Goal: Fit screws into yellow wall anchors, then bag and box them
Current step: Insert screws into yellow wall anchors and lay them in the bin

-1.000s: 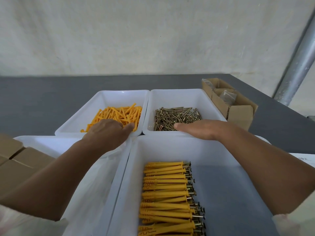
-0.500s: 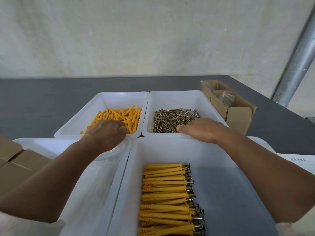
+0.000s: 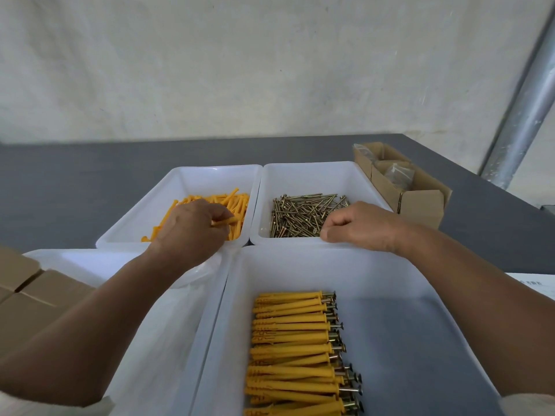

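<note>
One yellow anchor (image 3: 223,221) is now being pinched between the thumb and the fingertips of the left hand (image 3: 192,232), inside the far left tray (image 3: 192,175); a second ago this hand was being held at the near rim of that tray with nothing in it. The fingers of the right hand (image 3: 360,226), which were being held straight and together before, are now being curled down at the near edge of the screws (image 3: 300,211); whether a screw is being held cannot be told. The loose yellow anchors (image 3: 240,202) are being kept in the far left tray, and the screws in the far right tray (image 3: 306,172) just beside it. In the near right tray (image 3: 420,295) the fitted anchors (image 3: 291,334) are being kept in a neat row, screw heads pointing right. Clear plastic (image 3: 168,325) is lying in the near left tray (image 3: 75,259), with closed cardboard boxes (image 3: 33,295) beside it. An open cardboard box (image 3: 420,202) is standing on the grey table (image 3: 90,187), right of the screws.
</note>
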Tool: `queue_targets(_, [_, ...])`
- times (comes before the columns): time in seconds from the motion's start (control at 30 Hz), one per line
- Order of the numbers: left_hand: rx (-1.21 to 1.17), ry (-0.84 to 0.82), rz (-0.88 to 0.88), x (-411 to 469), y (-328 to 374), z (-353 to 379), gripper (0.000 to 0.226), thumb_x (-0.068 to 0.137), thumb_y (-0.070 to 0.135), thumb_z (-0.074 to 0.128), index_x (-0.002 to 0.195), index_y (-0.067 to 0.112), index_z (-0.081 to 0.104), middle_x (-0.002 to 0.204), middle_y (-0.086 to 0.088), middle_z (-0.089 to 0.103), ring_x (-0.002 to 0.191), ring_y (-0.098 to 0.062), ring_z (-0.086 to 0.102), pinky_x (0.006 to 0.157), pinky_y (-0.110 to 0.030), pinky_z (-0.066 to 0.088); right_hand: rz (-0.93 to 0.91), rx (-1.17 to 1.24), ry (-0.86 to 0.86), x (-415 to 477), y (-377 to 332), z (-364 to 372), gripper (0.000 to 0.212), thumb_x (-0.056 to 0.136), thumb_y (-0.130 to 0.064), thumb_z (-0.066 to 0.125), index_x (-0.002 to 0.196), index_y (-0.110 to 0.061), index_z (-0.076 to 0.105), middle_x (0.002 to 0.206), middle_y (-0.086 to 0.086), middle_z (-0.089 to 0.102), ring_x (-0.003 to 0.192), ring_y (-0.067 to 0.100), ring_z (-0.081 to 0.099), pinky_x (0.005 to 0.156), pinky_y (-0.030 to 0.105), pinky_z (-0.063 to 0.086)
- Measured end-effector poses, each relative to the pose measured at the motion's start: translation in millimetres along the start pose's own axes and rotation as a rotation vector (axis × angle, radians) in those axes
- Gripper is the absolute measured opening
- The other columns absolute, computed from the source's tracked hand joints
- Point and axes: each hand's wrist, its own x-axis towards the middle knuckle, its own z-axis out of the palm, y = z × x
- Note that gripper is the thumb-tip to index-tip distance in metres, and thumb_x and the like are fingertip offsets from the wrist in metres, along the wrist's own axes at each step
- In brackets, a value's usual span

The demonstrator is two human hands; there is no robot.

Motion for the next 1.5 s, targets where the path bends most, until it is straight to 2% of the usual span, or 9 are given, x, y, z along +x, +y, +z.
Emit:
queue_targets(0.1, [-0.081,0.102,0.038,-0.1,5.3,-3.0,0.021,0.09,0.029,0.065,0.11,0.03,0.072,0.103,0.002,0.063,0.091,-0.018,0.06,0.08,-0.029,0.046,-0.073,0.012,0.055,-0.7,-0.6,1.2,0.012,0.089,-0.034,0.065,0.088,-0.026,0.074,0.091,-0.008,0.071,0.084,0.009,0.062,0.066,0.02,0.043])
queue_targets(0.23, [-0.517,0.129,0.005,0.0,10.3,-10.6,0.017,0.091,0.027,0.065,0.095,0.04,0.074,0.081,0.013,0.069,0.067,-0.001,0.061,0.055,-0.011,0.045,-0.203,0.062,0.249,1.6,-12.0,3.0,0.011,0.089,-0.035,0.065,0.081,-0.031,0.072,0.08,-0.013,0.07,0.077,0.008,0.064,0.071,0.027,0.049])
queue_targets(0.37, [-0.906,0.03,-0.169,-1.2,15.4,-13.0,0.011,0.094,0.017,0.062,0.095,0.021,0.073,0.074,0.003,0.072,0.076,-0.012,0.068,0.073,-0.029,0.058,-0.268,0.215,0.317,0.3,-28.9,1.4,0.014,0.092,-0.03,0.064,0.079,-0.028,0.069,0.073,-0.011,0.07,0.058,0.003,0.058,0.059,0.026,0.05])
queue_targets(0.6, [-1.29,-0.088,-0.381,-5.6,27.3,-9.5,0.019,0.094,0.005,0.059,0.113,0.006,0.059,0.075,-0.006,0.072,0.065,-0.015,0.069,0.057,-0.025,0.057,-0.259,0.567,0.209,-4.5,-46.1,7.0,0.015,0.093,-0.01,0.062,0.102,-0.021,0.064,0.07,0.001,0.07,0.06,0.016,0.066,0.056,0.024,0.054])
queue_targets(0.77, [-1.357,-0.097,-0.448,-7.1,30.1,-7.5,0.037,0.093,0.001,0.06,0.127,0.007,0.048,0.099,-0.019,0.068,0.068,-0.019,0.07,0.058,-0.028,0.058,-0.266,0.669,0.229,-7.0,-55.2,8.0,0.018,0.092,-0.005,0.062,0.104,-0.018,0.059,0.073,0.004,0.073,0.061,0.019,0.068,0.059,0.028,0.056])
queue_targets(1.0, [-1.395,-0.117,-0.485,-5.4,31.7,-6.4,0.021,0.093,0.0,0.059,0.113,0.0,0.054,0.07,-0.012,0.072,0.06,-0.016,0.071,0.053,-0.025,0.057,-0.281,0.739,0.406,-8.9,-67.4,8.8,0.008,0.093,-0.007,0.061,0.094,-0.012,0.054,0.08,0.011,0.073,0.066,0.021,0.071,0.056,0.031,0.056])
queue_targets(1.17, [-1.405,-0.141,-0.494,-5.5,29.6,-6.1,0.024,0.093,0.0,0.058,0.117,-0.003,0.053,0.081,-0.016,0.07,0.061,-0.016,0.071,0.054,-0.026,0.057,-0.271,0.727,0.468,-10.1,-69.6,9.0,0.009,0.095,-0.009,0.06,0.094,-0.015,0.052,0.079,0.008,0.074,0.066,0.022,0.071,0.055,0.031,0.057])
queue_targets(1.33, [-1.394,-0.169,-0.509,-6.1,30.9,-4.9,0.005,0.093,-0.001,0.058,0.097,-0.002,0.06,0.076,-0.014,0.071,0.062,-0.016,0.071,0.054,-0.026,0.057,-0.262,0.711,0.488,-11.0,-71.5,8.9,0.01,0.094,-0.01,0.059,0.093,-0.015,0.051,0.08,0.008,0.074,0.065,0.022,0.071,0.054,0.033,0.057])
queue_targets(1.5, [-1.431,-0.159,-0.548,-6.5,32.7,-6.0,0.009,0.093,-0.002,0.057,0.096,-0.007,0.063,0.079,-0.015,0.072,0.064,-0.018,0.072,0.054,-0.025,0.058,-0.248,0.722,0.494,-10.9,-71.5,8.7,0.009,0.094,-0.011,0.06,0.091,-0.015,0.051,0.079,0.007,0.074,0.066,0.024,0.072,0.053,0.033,0.057])
